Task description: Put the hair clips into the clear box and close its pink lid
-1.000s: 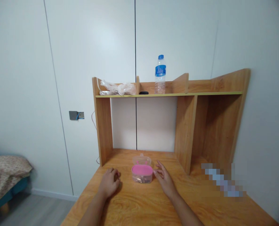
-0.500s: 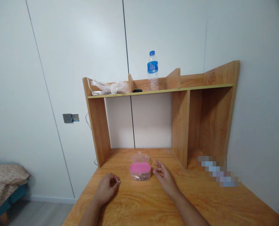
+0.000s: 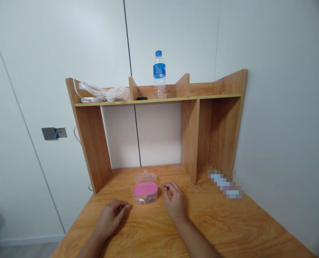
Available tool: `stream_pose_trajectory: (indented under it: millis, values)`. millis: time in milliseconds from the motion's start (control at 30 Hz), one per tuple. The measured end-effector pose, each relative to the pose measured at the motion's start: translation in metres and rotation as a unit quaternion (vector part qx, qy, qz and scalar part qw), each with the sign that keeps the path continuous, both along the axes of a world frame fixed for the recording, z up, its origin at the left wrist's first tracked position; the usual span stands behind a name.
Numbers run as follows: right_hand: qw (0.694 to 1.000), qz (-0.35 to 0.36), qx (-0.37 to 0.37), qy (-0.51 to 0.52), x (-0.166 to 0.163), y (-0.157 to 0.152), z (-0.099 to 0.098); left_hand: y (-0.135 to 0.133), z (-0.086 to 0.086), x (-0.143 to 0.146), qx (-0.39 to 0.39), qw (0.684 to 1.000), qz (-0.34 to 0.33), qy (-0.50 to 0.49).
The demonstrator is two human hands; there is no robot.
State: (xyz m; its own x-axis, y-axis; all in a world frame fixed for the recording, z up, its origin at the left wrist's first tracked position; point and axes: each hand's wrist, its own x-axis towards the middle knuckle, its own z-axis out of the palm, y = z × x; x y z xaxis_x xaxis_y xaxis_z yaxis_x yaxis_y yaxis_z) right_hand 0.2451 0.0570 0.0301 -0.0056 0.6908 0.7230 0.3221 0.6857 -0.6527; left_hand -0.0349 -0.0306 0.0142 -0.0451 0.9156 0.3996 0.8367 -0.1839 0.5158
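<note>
While the left hand (image 3: 108, 219) pinches one tiny item (image 3: 127, 205), the half-open right hand (image 3: 174, 203) flanks one pink-topped box (image 3: 145, 194).

The head view is taken from above the near side of the wooden surface (image 3: 224, 224), aimed forward and slightly down at the shelf unit (image 3: 190, 143) and white wall panels (image 3: 67, 46), close enough for the surface to be cut off below, with the pink-topped plastic box (image 3: 145, 193) framed under centre.
</note>
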Motion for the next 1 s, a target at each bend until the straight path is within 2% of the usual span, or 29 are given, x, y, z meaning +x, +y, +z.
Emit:
stream_pose_trajectory:
  millis: [167, 300, 467, 767, 900, 1000]
  values:
    - [0.985, 0.108, 0.076, -0.111, -0.014, -0.023, 0.005, -0.001, 0.000, 0.009, -0.006, 0.999, -0.033, 0.016]
    - [0.962, 0.142, 0.099, -0.212, -0.023, -0.035, 0.004, -0.002, 0.001, 0.011, -0.003, 0.999, -0.048, 0.016]
    - [0.937, 0.174, 0.102, -0.284, -0.031, -0.040, -0.001, -0.001, 0.004, 0.013, -0.002, 0.997, -0.076, 0.021]
    - [0.939, 0.167, 0.034, -0.299, -0.027, -0.044, 0.007, -0.003, 0.006, 0.016, 0.034, 0.997, -0.072, -0.008]
    - [0.943, 0.164, -0.006, -0.290, -0.028, -0.046, 0.011, -0.005, 0.008, 0.031, 0.063, 0.994, -0.083, -0.018]
    - [0.940, 0.195, -0.006, -0.279, -0.031, -0.045, 0.010, -0.007, 0.006, 0.045, 0.086, 0.991, -0.105, -0.013]
